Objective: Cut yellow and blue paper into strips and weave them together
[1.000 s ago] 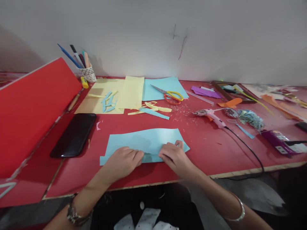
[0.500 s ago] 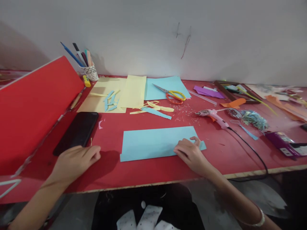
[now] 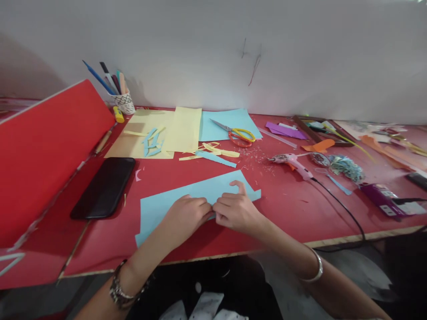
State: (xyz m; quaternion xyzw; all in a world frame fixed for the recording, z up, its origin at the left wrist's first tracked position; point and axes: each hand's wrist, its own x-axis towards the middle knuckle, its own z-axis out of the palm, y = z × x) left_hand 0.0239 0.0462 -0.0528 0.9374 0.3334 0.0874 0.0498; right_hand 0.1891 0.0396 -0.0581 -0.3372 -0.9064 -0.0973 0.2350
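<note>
A light blue sheet of paper (image 3: 160, 206) lies aslant near the table's front edge, with a narrow strip along its near side that looks folded. My left hand (image 3: 189, 216) is closed at the middle of that near edge, its fingertips pinching the paper. Against it, my right hand (image 3: 235, 209) also grips the near edge with curled fingers, its index finger raised. The two hands touch at the fingertips and hide the middle of the fold.
A black phone (image 3: 103, 189) lies at the left beside a propped red board (image 3: 50, 155). Behind are scissors (image 3: 238, 133), yellow sheets (image 3: 183, 129) and paper strips (image 3: 216, 158). To the right sit a pink glue gun (image 3: 293, 164) with its cord and a purple box (image 3: 383, 200).
My left hand has moved right from beside the phone onto the paper's near edge. My right hand has shifted left. The blue sheet has slid left and turned.
</note>
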